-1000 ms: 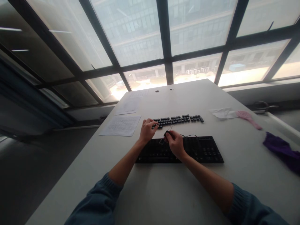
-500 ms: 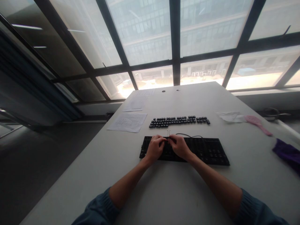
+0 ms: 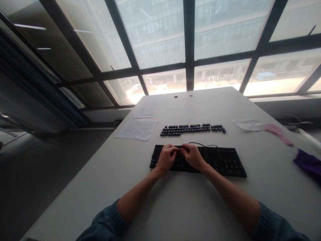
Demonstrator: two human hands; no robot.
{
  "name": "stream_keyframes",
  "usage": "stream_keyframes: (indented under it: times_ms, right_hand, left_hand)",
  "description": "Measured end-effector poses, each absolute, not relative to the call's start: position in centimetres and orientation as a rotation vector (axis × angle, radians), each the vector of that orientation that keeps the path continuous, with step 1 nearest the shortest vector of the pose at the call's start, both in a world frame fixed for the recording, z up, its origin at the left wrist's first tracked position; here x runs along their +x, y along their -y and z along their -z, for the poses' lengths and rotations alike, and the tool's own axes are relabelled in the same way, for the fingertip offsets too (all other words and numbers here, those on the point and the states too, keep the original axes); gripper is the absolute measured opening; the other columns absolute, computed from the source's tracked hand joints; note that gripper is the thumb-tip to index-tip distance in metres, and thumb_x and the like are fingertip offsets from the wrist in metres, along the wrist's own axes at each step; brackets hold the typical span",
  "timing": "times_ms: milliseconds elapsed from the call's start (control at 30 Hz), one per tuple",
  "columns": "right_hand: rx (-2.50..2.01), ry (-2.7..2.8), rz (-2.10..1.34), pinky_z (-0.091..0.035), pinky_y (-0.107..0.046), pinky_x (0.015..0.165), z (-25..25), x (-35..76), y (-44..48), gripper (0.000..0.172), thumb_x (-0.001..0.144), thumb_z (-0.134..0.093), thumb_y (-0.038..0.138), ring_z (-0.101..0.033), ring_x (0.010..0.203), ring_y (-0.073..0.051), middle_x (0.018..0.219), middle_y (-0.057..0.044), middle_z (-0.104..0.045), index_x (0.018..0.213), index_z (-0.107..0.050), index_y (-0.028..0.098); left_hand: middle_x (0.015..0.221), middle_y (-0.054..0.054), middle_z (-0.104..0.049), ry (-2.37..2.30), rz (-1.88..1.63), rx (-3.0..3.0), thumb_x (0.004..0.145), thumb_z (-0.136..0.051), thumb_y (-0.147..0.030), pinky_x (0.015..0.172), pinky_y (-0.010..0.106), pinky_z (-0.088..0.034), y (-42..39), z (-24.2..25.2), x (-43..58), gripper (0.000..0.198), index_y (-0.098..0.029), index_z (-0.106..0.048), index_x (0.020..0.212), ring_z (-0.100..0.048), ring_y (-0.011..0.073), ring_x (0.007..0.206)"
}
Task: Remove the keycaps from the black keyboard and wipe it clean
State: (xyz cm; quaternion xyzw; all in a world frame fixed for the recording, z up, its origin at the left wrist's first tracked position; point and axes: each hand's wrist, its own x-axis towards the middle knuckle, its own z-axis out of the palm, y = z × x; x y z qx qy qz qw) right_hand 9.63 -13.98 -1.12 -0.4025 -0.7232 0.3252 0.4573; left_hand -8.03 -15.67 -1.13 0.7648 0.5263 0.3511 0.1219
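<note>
1. Left hand [image 3: 167, 158] and right hand [image 3: 193, 156] meet over the black keyboard [image 3: 220, 162], mid-table.
2. Right fingers pinch a wire tool [image 3: 181, 140] poking toward 12 o'clock; left fingers curled, grip hidden.
3. The tool looks light and springy: best held by its handle.

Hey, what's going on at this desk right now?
A person has both hands on the left half of a black keyboard on a white table. The left hand and right hand meet fingertip to fingertip, the right seemingly pinching a thin wire tool that sticks up between them. Loose keycaps lie in rows just beyond the keyboard, with papers to the left.
</note>
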Motion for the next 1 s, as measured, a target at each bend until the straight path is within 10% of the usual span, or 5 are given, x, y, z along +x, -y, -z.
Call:
stream_keyframes:
  times_ms: [1000]
  right_hand:
    - [-0.961,1.667,-0.746,-0.040,-0.028,0.060,1.0,10.1,14.7,0.022,0.089,-0.054,0.030,-0.051,0.062,-0.017,0.065,-0.002,-0.060,0.073,-0.064,0.019]
  left_hand:
    - [0.098,0.007,-0.070,-1.216,-0.929,2.164,0.082,-0.073,-0.025,0.088,0.037,-0.051,15.9,0.7,-8.4,0.016,-0.022,-0.074,0.098,-0.064,0.0213,0.094]
